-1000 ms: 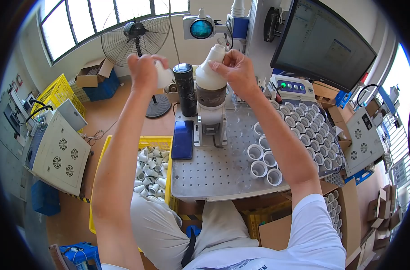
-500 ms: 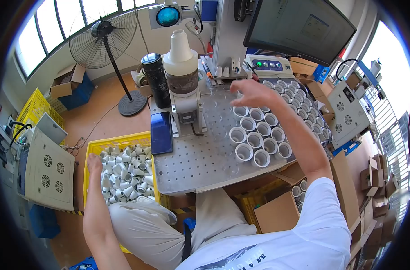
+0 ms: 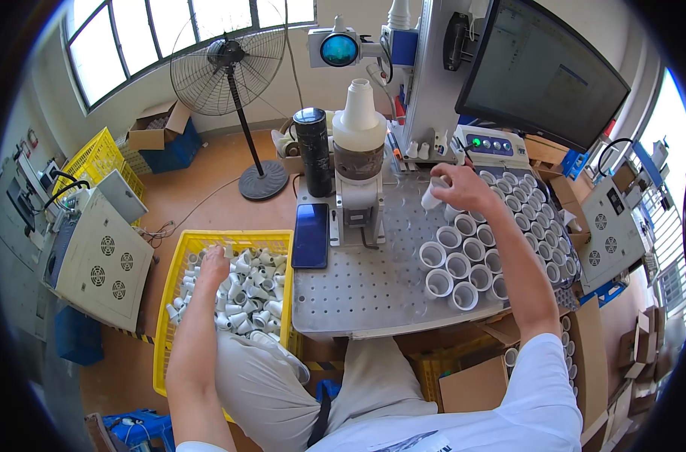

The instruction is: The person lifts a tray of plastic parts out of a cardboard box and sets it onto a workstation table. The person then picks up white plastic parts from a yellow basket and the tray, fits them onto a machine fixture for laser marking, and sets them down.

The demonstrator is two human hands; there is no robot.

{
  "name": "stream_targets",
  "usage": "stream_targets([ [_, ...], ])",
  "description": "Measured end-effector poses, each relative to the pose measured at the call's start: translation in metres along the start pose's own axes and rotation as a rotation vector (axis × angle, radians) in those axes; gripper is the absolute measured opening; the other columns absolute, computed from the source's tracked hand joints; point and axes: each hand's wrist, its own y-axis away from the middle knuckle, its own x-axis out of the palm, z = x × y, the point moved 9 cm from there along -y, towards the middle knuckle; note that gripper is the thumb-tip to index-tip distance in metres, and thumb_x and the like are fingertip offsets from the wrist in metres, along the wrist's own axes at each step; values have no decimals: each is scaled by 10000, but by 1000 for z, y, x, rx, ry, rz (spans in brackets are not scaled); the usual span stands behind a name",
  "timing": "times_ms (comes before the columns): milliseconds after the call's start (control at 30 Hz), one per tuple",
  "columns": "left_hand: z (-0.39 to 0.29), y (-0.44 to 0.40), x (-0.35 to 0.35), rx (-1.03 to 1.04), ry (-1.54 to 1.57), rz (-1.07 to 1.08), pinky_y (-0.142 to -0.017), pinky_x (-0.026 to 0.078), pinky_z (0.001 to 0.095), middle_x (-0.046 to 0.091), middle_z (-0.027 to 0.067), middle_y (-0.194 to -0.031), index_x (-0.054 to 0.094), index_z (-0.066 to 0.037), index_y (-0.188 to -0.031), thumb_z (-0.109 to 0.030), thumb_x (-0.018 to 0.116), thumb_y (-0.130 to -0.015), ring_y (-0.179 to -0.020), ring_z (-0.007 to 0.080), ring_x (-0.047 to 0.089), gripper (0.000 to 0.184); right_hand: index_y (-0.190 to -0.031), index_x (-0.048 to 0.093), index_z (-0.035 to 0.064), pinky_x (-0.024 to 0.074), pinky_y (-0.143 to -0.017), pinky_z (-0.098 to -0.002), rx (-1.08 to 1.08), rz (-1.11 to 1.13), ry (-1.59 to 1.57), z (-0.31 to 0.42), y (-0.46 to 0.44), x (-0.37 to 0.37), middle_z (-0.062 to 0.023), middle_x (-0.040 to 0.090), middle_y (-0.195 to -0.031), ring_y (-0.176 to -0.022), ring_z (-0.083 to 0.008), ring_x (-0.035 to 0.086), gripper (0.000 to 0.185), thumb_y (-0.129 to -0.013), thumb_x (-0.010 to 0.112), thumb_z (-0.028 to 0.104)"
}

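Cup point(image 3: 430, 199) tilted in my right fingers point(image 3: 443, 173), near the standing cups point(image 3: 463, 296) on the bench point(image 3: 358, 301): a sideways brush could topple neighbours. My left hand point(image 3: 216, 266), at the yellow crate point(image 3: 161, 354), has an unclear grip.

A factory workshop, shown by the perforated metal workbench point(image 3: 358, 294), cabinet-like machines point(image 3: 102, 260) and parts crates point(image 3: 166, 331).

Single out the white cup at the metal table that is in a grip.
It is the tilted cup in the right hand's grip; the other cups in view on the metal table stand ungripped, wide mouths up.
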Motion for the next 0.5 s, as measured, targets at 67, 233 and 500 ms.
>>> stream_targets([
  [67, -1, 3, 0, -2, -23, 55, -977, 427, 433, 602, 256, -1129, 602, 32, -1044, -109, 499, -810, -1121, 382, 544, 292, -1203, 589, 11, 486, -857, -351, 8, -46, -152, -22, -16, 12, -199, 667, -1053, -953, -284, 644, 527, -785, 646, 327],
  [233, -4, 8, -7, 11, -13, -13, -968, 431, 440, 601, 256, -1107, 584, 32, -1006, -117, 523, -816, -1109, 389, 545, 249, -1170, 612, 16, 502, -811, -344, 41, -205, -412, -57, -22, 57, -186, 684, -969, -868, -248, 658, 465, -808, 660, 305],
  [500, -16, 22, -55, -41, 220, -231, -865, 424, 496, 597, 234, -948, 573, 17, -977, -112, 480, -831, -951, 396, 554, 216, -1131, 614, 2, 507, -777, -349, -7, -281, -440, -53, -21, 59, -187, 691, -905, -837, -243, 662, 447, -807, 657, 307],
])
